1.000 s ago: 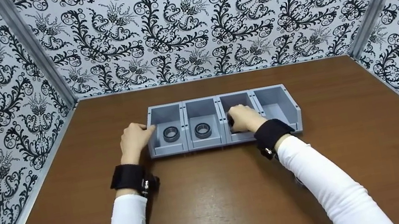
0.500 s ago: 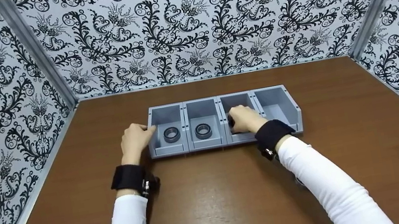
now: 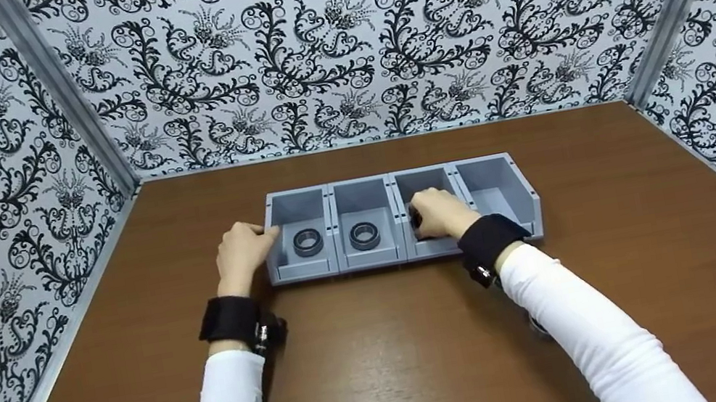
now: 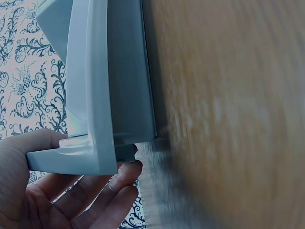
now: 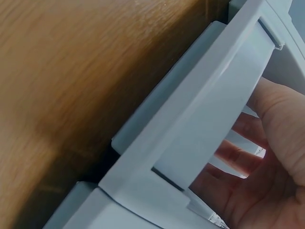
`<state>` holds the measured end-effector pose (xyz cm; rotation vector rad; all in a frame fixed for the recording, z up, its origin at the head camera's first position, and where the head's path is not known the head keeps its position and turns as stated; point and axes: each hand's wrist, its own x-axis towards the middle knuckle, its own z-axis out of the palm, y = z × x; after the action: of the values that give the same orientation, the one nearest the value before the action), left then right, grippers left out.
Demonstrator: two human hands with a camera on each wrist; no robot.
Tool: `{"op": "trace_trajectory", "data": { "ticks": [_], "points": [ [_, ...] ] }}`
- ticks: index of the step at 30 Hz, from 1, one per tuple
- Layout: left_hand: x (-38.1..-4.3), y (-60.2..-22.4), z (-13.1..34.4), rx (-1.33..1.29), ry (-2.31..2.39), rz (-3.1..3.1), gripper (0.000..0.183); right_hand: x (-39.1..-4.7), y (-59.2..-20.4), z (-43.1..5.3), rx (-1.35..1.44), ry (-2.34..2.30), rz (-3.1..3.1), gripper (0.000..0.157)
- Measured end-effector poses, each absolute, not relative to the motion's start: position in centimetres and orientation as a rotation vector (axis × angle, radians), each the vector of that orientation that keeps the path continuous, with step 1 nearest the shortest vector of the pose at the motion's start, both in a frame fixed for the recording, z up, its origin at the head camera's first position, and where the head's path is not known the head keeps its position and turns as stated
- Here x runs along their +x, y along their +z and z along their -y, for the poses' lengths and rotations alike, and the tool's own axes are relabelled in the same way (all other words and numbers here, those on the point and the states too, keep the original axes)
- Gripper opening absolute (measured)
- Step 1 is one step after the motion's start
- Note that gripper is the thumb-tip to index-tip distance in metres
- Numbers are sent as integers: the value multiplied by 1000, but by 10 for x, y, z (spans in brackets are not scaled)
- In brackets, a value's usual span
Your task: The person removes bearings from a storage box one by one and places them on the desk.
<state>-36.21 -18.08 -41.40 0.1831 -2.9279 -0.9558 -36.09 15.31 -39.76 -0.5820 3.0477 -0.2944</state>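
Note:
Four-sided grey bins stand joined in a row. My left hand (image 3: 244, 252) grips the side wall of the leftmost bin (image 3: 304, 269), thumb over the rim and fingers along the outside; the left wrist view shows the fingers (image 4: 126, 174) below the wall. My right hand (image 3: 439, 211) reaches down into the third bin (image 3: 419, 179), fingers curled at a dark ring-shaped bearing (image 3: 414, 216) that it mostly hides. Behind the front wall (image 5: 209, 109) in the right wrist view, the fingertips are partly hidden. One bearing (image 3: 308, 241) lies in the leftmost bin, another bearing (image 3: 364, 235) in the second.
The rightmost bin (image 3: 494, 202) is beside my right hand, its floor showing bare. Another round metallic thing (image 3: 539, 327) on the brown table (image 3: 373, 368) is mostly hidden under my right forearm. Patterned walls (image 3: 339, 49) enclose the back and sides.

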Motion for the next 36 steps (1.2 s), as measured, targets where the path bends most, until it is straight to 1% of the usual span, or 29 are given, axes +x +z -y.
{"op": "trace_trajectory", "data": {
  "ticks": [11, 16, 21, 27, 29, 36],
  "points": [
    [-361, -415, 181, 183, -959, 2935, 49, -359, -395, -153, -608, -311, -3059, 7],
    [-361, -415, 181, 177, -964, 2929, 48, -358, -393, -152, -591, -311, -3057, 11],
    [-360, -416, 180, 162, -967, 2927, 46, -356, -390, -152, -612, -306, -3054, 5],
    [-360, -415, 180, 162, -967, 2928, 47, -355, -387, -151, -618, -318, -3053, 6],
    [-361, -415, 181, 164, -969, 2931, 49, -355, -385, -151, -597, -317, -3047, 8],
    [-361, -415, 181, 157, -977, 2934, 48, -355, -378, -153, -589, -329, -3037, 6]
  ]
}}
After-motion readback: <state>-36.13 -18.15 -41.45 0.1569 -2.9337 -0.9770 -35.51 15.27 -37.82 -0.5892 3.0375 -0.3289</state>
